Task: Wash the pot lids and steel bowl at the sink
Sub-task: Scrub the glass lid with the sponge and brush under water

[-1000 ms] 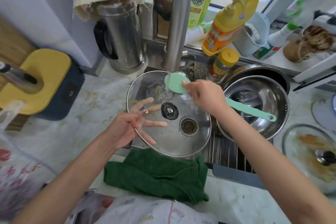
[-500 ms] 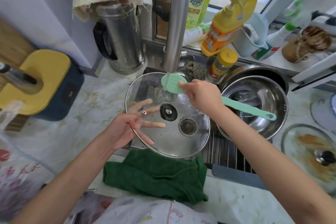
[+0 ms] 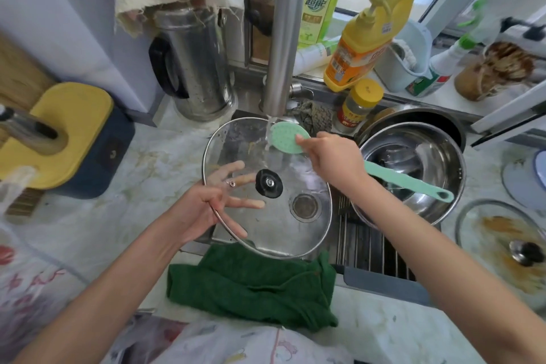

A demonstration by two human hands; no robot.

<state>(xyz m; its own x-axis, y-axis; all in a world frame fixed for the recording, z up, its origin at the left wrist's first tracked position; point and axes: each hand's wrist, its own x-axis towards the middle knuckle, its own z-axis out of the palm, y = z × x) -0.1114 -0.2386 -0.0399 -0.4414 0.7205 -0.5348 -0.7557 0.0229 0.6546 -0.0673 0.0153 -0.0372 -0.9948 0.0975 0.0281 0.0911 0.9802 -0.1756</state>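
Head view: left hand holds the glass lid by its left rim beneath the running tap, left of the steel bowl; right hand grips the green brush at the lid's far edge, so scrub residue with overlapping strokes and tilt the lid to drain.

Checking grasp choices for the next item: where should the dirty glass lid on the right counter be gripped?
Probably its knob, from above: the dirty lid lies flat on the counter, knob seemingly up, leaving its rim low against the surface. The right hand, nearest, is holding the brush.
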